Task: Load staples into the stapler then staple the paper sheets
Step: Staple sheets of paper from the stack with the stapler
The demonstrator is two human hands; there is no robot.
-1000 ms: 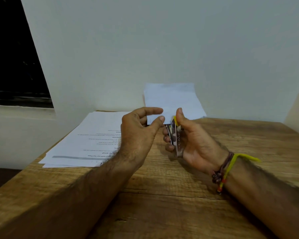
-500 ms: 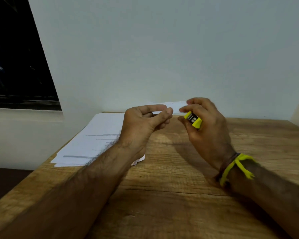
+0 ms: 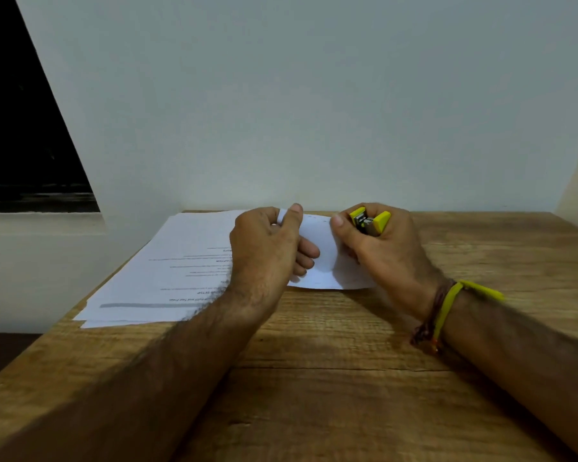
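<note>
1. Right hand (image 3: 386, 255), mid-frame, has its fingers wrapped round the yellow stapler (image 3: 369, 221).
2. Left hand (image 3: 264, 251) pinches the small paper (image 3: 324, 258) between them.
3. I'd square the paper's edge into the stapler's mouth before squeezing.

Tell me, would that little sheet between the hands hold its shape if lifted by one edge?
Probably not. The small white sheet looks thin and curves where the left hand pinches it, so it would likely droop. It seems very light; a nudge could slide it across the wooden table. The right hand holds the yellow stapler.
</note>
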